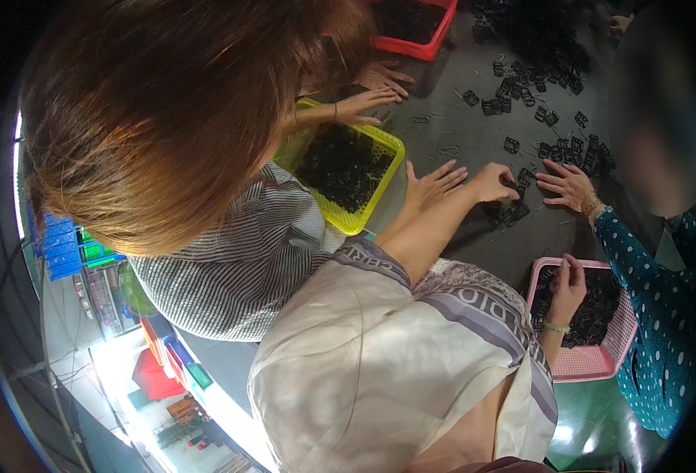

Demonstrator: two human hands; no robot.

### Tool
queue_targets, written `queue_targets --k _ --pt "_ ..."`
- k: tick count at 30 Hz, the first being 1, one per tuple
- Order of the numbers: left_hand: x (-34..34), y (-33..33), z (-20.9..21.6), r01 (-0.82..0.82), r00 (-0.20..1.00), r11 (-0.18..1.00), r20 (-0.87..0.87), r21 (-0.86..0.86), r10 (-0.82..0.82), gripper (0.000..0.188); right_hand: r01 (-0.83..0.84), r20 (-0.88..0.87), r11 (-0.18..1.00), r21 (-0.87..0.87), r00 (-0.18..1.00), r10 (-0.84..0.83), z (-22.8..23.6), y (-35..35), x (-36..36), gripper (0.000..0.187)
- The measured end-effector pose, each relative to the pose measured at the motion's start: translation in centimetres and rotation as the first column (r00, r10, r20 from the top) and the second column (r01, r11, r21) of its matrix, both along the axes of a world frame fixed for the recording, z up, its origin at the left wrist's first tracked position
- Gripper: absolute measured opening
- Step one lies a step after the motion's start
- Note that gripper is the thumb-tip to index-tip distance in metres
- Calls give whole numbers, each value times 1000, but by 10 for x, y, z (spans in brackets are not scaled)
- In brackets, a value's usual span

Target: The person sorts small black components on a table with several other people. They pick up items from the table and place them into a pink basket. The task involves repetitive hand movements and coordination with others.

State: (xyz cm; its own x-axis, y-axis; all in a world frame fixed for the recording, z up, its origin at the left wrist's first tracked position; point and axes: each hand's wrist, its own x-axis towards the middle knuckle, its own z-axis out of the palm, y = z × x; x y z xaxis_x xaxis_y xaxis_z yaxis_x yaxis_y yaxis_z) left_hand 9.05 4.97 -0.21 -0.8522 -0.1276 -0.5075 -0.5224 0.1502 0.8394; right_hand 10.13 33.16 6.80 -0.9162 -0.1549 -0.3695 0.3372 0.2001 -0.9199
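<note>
1. Pretty crowded workshop, with blue bins (57, 246) way off to the lower left and a grey table (474, 138) shared by several people.
2. Loose black pieces (513, 214) all over the table: thickest in a dark heap (537, 27) toward the far edge, thinner toward the near edge. Probably fanned out like that for easier picking from every side. Thin metal hooks (448, 150) scattered among them.
3. Left hand (491, 183) stretched in over the near edge, right at a small cluster of black pieces. Fingers bent inward, thumb close to index, fitting for such tiny stuff. Can't tell whether actually pinching one.
4. Right hand (570, 293), with a bracelet (555, 326) at the wrist, above the pink basket (580, 369), near its upper rim. Fingers loosely curled; no way to tell if empty.
5. Pink basket just by the near edge, support underneath not visible, more black pieces inside. Handy spot for a short reach, walls likely good against spills.
6. Similar deal with the yellow basket (387, 180) farther left and the red basket (411, 49) beyond.
7. Close by on the table, a striped-shirt co-worker's hand (436, 186), spread flat under the left forearm, and a dotted-sleeve co-worker's hand (569, 188) beside the pieces.
</note>
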Motion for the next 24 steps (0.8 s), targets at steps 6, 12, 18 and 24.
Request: queue_targets --k 6,12,18,24 --pt "0 -36 4 -76 995 971 -47 225 89 36 -168 118 972 -167 975 189 3 -49 -5 14" --pt "4 -63 -64 -211 977 975 35 69 209 26 -162 391 944 -288 880 271 -21 -84 -5 16" --pt "5 -21 -40 375 927 807 156 -456 -342 34 -32 615 948 -317 754 231 -52 -91 7 19" --pt "7 -5 -36 496 868 689 293 -528 -400 23 27 688 964 -266 706 170 -77 -89 12 21"
